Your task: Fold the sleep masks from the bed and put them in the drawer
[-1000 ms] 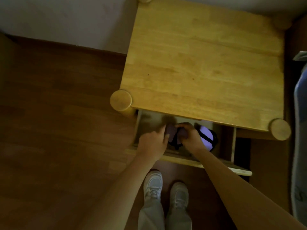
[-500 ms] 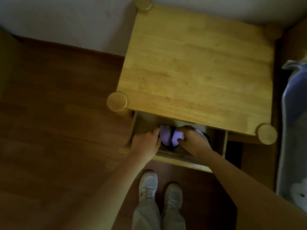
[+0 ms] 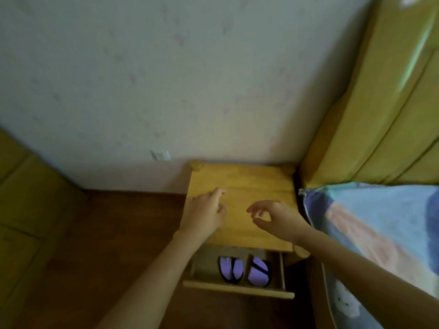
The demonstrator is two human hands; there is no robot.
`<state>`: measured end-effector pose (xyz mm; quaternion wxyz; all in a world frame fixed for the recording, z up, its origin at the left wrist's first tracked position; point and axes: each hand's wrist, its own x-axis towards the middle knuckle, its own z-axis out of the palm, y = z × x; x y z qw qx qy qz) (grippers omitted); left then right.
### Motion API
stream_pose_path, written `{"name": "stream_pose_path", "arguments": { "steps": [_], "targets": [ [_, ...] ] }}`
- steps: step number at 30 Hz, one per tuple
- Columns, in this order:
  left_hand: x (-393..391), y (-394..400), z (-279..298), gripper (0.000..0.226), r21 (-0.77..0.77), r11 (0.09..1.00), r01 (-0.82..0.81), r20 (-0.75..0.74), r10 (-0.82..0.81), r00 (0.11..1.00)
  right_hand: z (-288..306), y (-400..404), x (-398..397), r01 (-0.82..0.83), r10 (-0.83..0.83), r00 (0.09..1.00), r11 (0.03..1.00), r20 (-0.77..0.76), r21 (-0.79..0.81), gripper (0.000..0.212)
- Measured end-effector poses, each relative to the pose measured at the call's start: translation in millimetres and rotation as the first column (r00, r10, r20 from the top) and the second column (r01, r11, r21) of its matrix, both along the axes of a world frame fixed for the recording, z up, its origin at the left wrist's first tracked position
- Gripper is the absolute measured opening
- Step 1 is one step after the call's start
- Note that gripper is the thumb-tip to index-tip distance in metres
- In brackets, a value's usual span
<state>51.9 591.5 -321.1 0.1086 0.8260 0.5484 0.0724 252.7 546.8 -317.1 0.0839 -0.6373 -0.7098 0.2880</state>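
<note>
Two folded purple sleep masks with black straps lie side by side in the open drawer point(image 3: 237, 288) of a wooden nightstand point(image 3: 251, 179): one mask point(image 3: 231, 269) on the left, the other mask point(image 3: 259, 273) on the right. My left hand point(image 3: 206, 210) hovers over the nightstand top with its fingers spread and nothing in it. My right hand point(image 3: 275, 217) is beside it, fingers loosely curled and apart, also holding nothing. Both hands are above and clear of the drawer.
The bed with a blue patterned cover point(image 3: 380, 233) and a yellow headboard point(image 3: 380, 103) stands to the right of the nightstand. A pale wall point(image 3: 166, 79) is behind it. Dark wooden floor point(image 3: 95, 257) lies to the left, with wooden furniture point(image 3: 23, 198) at the far left.
Both hands let go of the mask and came up out of the drawer to above the nightstand top. The second mask now lies in the drawer. The view tilted up towards the wall.
</note>
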Motion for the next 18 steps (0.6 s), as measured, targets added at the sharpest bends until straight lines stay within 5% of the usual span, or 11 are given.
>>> {"name": "stream_pose_path", "arguments": {
  "steps": [10,18],
  "targets": [
    [49,-15,279,0.034,0.391,0.902,0.182,-0.018,-0.190,0.982,270,-43,42,0.083,-0.123,0.988,0.929,0.092,0.360,0.026],
    [51,-59,425,0.032,0.591,0.764,0.259,-0.016,-0.310,0.951,412,-116,30,0.146,-0.265,0.959,0.762,0.099,0.630,0.031]
  ]
}}
